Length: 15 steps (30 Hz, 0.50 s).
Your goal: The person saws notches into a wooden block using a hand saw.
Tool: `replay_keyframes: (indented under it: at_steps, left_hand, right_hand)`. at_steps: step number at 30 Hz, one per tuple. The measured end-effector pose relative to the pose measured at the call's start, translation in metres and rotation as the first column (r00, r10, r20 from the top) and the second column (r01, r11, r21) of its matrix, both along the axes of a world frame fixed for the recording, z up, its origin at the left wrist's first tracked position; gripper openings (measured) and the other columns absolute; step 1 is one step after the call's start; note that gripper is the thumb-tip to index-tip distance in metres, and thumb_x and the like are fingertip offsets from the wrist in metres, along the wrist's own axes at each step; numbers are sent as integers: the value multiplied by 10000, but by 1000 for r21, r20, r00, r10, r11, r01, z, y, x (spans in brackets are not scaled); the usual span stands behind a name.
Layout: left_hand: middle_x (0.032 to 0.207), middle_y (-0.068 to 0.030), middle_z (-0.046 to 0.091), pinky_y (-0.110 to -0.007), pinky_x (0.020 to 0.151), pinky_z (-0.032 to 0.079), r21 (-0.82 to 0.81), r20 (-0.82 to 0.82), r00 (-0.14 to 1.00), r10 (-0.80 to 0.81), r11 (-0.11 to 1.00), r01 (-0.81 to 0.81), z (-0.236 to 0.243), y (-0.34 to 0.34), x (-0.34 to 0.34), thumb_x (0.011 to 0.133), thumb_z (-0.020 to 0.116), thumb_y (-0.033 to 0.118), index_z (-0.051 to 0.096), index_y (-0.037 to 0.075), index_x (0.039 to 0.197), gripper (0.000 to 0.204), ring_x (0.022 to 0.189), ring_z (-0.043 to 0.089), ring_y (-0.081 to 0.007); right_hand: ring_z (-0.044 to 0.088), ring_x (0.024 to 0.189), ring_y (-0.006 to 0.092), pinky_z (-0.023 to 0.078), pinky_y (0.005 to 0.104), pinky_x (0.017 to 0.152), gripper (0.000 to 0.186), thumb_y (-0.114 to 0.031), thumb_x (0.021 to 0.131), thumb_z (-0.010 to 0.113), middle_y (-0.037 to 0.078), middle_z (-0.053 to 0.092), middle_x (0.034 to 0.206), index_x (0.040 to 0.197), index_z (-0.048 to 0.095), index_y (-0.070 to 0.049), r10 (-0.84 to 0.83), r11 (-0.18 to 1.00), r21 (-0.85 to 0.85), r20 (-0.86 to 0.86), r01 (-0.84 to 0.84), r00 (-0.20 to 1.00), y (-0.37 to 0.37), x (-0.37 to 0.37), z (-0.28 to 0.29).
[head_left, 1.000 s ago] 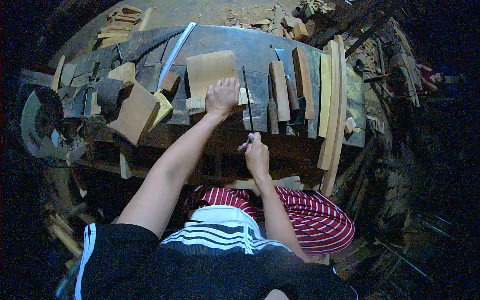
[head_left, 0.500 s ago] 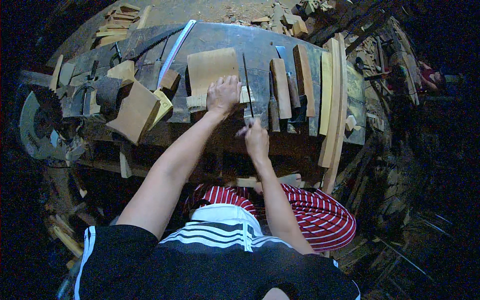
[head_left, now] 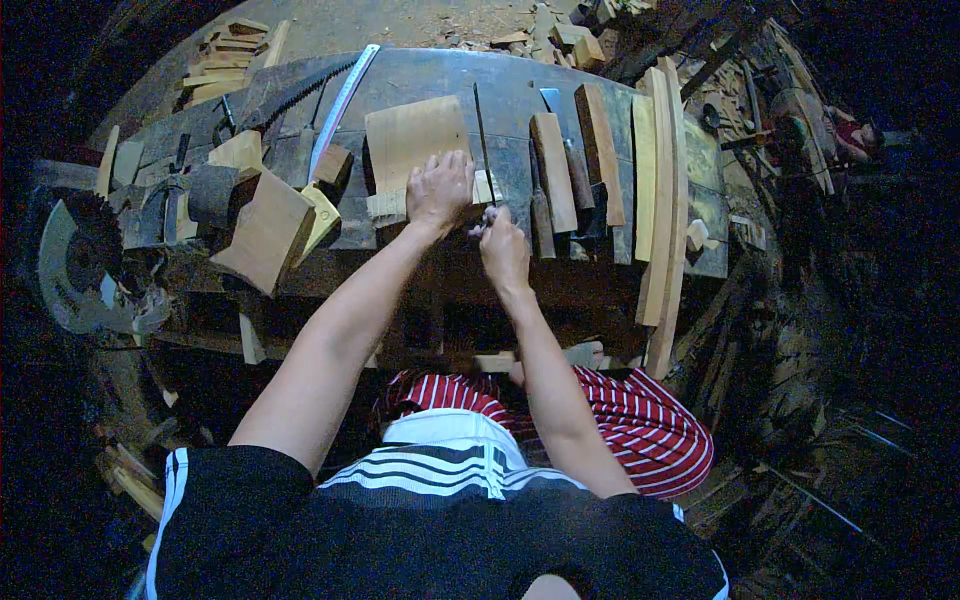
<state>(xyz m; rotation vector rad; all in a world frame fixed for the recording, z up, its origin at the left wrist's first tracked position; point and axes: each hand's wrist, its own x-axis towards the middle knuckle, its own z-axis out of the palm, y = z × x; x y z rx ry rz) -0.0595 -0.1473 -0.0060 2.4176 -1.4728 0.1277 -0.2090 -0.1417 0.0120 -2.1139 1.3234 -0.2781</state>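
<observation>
My left hand (head_left: 440, 190) presses on a light wooden board (head_left: 410, 130), fingers bent over it and a pale strip (head_left: 385, 205) along its near edge. My right hand (head_left: 505, 245) grips the near end of a long, thin dark tool (head_left: 481, 130), perhaps a blade or file, with mauve-grey material at the handle. The tool points away from me just right of the board, beside the strip's end; whether they touch I cannot tell. Several wooden blocks (head_left: 552, 170) and long-handled tools lie to the right.
On the bench (head_left: 430, 70) sit a ruler (head_left: 340, 110), a toothed saw (head_left: 295, 95), a shaped wooden piece (head_left: 255, 230) and long slats (head_left: 662, 200). A circular saw (head_left: 85, 260) is at left. Beyond lie offcuts (head_left: 225, 60); a person (head_left: 855, 140) is at far right.
My right hand has slid forward, away from me, carrying the thin tool farther along the board's right side. My left hand has stayed on the board, shifting only slightly in view.
</observation>
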Motion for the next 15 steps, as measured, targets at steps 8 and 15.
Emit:
replay_keyframes:
  at_steps: [8, 15]
  left_hand:
    - [843, -43, 598, -407, 685, 456, 15, 39, 999, 26, 1000, -26, -9, 0, 0, 899, 452, 350, 551, 137, 893, 235, 828, 593, -221]
    - [811, -28, 547, -378, 628, 413, -141, 178, 984, 25, 990, 0, -20, 2, -1, 866, 484, 330, 553, 154, 846, 191, 785, 539, -202]
  right_hand:
    - [612, 724, 445, 458, 564, 634, 203, -155, 846, 541, 257, 622, 741, 1001, 485, -36, -79, 974, 207, -62, 90, 995, 38, -36, -6]
    - [644, 725, 356, 493, 450, 656, 150, -66, 866, 418, 171, 653, 741, 983, 496, -12, 9, 1000, -17, 57, -8, 998, -14, 6, -41]
